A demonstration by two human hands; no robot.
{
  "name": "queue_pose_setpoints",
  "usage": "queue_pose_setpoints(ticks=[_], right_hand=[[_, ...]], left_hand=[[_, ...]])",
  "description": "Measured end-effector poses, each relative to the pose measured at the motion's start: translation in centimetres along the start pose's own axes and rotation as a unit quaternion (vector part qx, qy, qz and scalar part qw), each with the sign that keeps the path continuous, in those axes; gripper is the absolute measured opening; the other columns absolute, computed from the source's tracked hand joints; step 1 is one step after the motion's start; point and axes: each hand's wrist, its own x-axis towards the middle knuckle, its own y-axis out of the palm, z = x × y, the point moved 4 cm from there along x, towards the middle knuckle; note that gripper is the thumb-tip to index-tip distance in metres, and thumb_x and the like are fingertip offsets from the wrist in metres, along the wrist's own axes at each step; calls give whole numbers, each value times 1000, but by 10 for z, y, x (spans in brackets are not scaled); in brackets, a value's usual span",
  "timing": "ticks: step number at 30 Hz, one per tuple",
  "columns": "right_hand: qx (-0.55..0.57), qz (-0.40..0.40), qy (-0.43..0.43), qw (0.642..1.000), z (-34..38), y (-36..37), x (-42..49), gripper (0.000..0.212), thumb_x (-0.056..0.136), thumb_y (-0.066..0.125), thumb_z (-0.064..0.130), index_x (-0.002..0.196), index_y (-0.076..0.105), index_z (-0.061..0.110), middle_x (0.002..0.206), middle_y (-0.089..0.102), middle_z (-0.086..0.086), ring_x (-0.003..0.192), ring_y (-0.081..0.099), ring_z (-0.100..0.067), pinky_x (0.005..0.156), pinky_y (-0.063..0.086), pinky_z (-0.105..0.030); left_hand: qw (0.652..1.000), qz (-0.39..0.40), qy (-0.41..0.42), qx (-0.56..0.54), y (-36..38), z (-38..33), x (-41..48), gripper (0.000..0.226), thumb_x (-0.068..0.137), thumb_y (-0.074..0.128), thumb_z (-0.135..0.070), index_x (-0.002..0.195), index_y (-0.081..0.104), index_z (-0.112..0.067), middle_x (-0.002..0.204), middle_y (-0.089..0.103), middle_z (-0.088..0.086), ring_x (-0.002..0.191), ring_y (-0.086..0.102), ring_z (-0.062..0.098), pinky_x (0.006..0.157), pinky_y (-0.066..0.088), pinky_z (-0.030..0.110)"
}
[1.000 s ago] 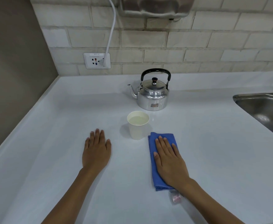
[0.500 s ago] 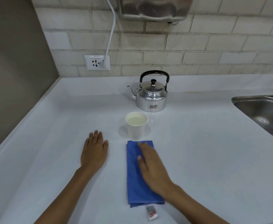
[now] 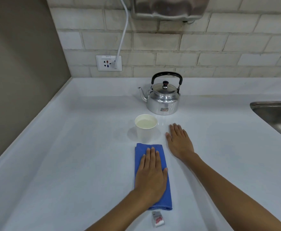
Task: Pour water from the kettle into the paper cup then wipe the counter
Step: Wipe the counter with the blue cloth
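I am looking down at the white worktop, and my left hand is lying flat on the folded blue cloth, fingers stretched out straight and close together, pressing on the fabric rather than gripping it. My right hand is resting palm down on the bare worktop just to the right of the cloth, its fingers also extended and holding nothing. The paper cup is standing upright just beyond the far edge of the cloth, with water nearly up to its rim (I cannot tell whether cloth and cup are touching). Behind the cup, nearer the tiled wall, the metal kettle is sitting upright with its lid on, black handle raised and spout pointing left. A small white tag with red lettering is trailing from the near end of the cloth. A steel sink is showing at the right edge, and a white cord is running up from the wall socket.
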Motion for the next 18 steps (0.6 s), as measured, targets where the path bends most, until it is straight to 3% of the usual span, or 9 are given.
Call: queue_pose_setpoints(ticks=[8,10,11,12,14,15,18], right_hand=[[-13,3,1,1000,0,0,-1,54,99,15,35,146,5,10,158,4,-9,146,1,-21,120,3,-36],[-16,-2,-2,1000,-1,0,-1,53,99,15,34,146,6,10,158,5,-9,146,2,-21,120,4,-36],[-19,-5,-3,1000,-1,1,-1,53,100,16,34,146,7,10,158,6,-9,146,3,-22,120,4,-37],[-22,-8,-4,1000,-1,1,-1,53,100,16,33,146,7,10,158,7,-9,146,3,-22,120,5,-37],[-25,-11,-1,1000,-1,1,-1,53,99,16,33,146,8,10,158,7,-9,145,4,-22,120,5,-37],[-28,-12,0,1000,0,1,-1,53,99,17,33,146,8,10,158,8,-9,145,4,-22,120,6,-37],[-35,-22,2,999,1,2,0,53,99,17,32,146,9,10,158,9,-9,145,6,-22,120,6,-37]], left_hand=[[1000,-1,22,-5,1,12,-12,55,98,3,-41,143,-14,-14,156,-16,-1,144,-16,14,110,-22,34],[997,-62,48,25,-10,27,-27,60,94,-6,-41,146,10,-16,157,8,-2,145,7,11,115,-17,39],[995,-85,37,42,-17,38,-35,64,94,-9,-40,144,23,-18,154,21,-4,142,18,9,117,-4,38],[994,-93,40,44,-19,51,-39,66,92,-11,-43,144,21,-20,154,19,-6,143,15,10,116,-4,31],[996,-79,33,12,-16,84,-42,60,88,-11,-51,143,-6,-26,152,-8,-14,139,-17,9,111,-20,22],[998,-69,12,-1,-16,104,-38,56,90,-5,-51,141,-11,-29,151,-12,-16,137,-23,8,110,-21,20],[992,-108,-56,26,-28,146,-9,53,98,16,-42,146,-1,-30,157,-5,-10,143,-12,8,115,-8,27]])
